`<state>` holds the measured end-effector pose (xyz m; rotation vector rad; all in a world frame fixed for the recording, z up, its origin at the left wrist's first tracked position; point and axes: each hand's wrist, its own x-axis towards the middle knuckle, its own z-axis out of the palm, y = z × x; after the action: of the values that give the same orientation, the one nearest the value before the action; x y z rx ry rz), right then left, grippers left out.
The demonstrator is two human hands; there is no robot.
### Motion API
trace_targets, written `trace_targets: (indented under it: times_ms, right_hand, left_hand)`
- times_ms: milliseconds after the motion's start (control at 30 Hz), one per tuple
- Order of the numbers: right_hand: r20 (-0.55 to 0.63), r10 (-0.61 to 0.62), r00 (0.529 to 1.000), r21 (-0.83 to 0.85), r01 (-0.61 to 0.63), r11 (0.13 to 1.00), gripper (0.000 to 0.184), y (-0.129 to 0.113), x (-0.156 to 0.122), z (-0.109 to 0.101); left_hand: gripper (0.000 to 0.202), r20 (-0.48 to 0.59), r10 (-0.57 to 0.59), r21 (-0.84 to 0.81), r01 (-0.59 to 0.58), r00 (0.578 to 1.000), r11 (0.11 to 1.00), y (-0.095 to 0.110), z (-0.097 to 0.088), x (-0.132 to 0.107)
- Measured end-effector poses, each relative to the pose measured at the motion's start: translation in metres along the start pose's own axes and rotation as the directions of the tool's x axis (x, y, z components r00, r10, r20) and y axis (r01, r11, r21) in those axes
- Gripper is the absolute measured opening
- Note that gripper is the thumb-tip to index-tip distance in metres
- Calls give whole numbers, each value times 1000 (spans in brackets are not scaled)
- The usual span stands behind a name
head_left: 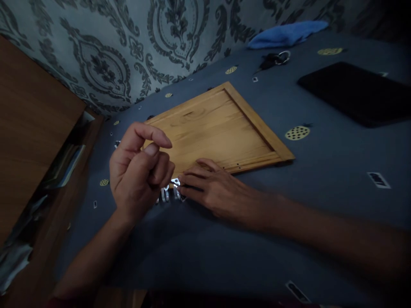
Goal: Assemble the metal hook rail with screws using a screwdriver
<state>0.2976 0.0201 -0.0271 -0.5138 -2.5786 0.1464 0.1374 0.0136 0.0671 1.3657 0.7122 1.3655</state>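
Note:
A wooden panel with a raised frame, like a cabinet door point(212, 128), lies flat on the blue patterned cloth. At its near edge sits a shiny metal hinge point(176, 183), partly covered by fingers. My right hand point(215, 188) reaches in from the right, palm down, its fingertips on the hinge and its other fingers over the panel's edge; the thumb is hidden. My left hand point(141, 167) is raised in front of the panel's left corner, fingers curled in and thumb against them. Whatever it may hold is hidden by the fingers.
A blue cloth point(287, 34) and keys on a ring point(272, 60) lie at the back by the patterned wall. A flat black object point(356, 94) rests at the right. Along the left stands a wooden cabinet point(35, 128) with papers on an open shelf.

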Motion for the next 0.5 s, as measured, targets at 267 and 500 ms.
trace_targets:
  times_ms: [267,500]
  right_hand:
    - [35,7,999,16,-8,1000,23,0,0,-1]
    - [1,2,1000,-13,-2,1000,20,0,-2,4]
  left_hand:
    - [15,-91,18,9,-17,996,1000,-1,4,0]
    - [13,11,-22,24,22,1000,999,-1,1,-1]
